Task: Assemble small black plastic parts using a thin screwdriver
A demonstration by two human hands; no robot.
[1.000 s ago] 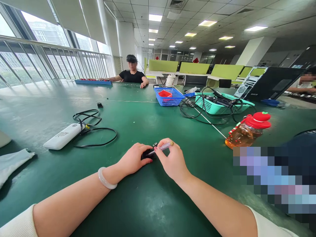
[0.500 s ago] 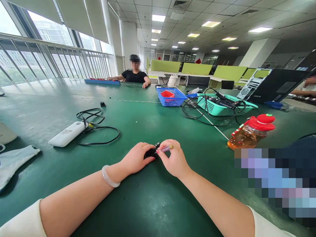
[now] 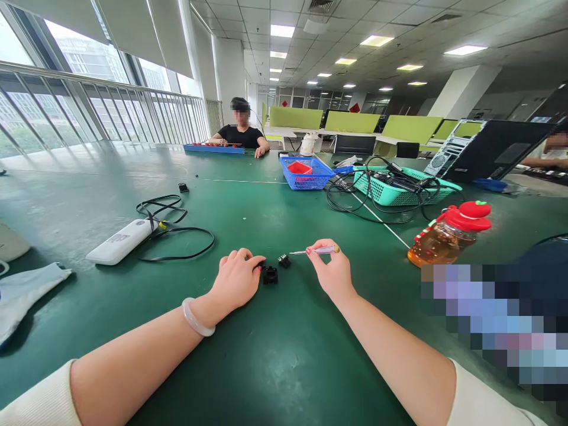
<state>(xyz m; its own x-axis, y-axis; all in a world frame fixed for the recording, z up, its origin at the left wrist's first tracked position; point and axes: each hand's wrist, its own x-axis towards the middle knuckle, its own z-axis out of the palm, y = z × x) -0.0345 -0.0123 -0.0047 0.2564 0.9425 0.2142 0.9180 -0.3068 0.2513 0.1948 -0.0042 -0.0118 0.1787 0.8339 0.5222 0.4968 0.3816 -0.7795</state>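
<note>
My right hand (image 3: 332, 269) pinches a slim screwdriver (image 3: 326, 249) with a clear pinkish handle, its thin shaft pointing left. Just off the shaft's tip lies a small black part with metal pins (image 3: 284, 261). A squarish black housing (image 3: 270, 276) sits nearer to me on the green table (image 3: 284, 361). My left hand (image 3: 239, 275) rests beside the housing with curled fingers. A dark bit shows at its thumb and fingertips, and what they hold is mostly hidden.
A white power bank (image 3: 122, 241) with a black cable lies left. Further back are a blue basket (image 3: 307, 180), a teal basket (image 3: 386, 197) full of cables, and a red-lidded bottle (image 3: 444, 242) at right. A person (image 3: 241, 135) sits across the table behind a blue tray (image 3: 213, 149).
My hands have moved apart; the right one drew back rightward with the screwdriver. The pinned part and housing, covered before, now lie uncovered on the table. The blue tray shifted right.
</note>
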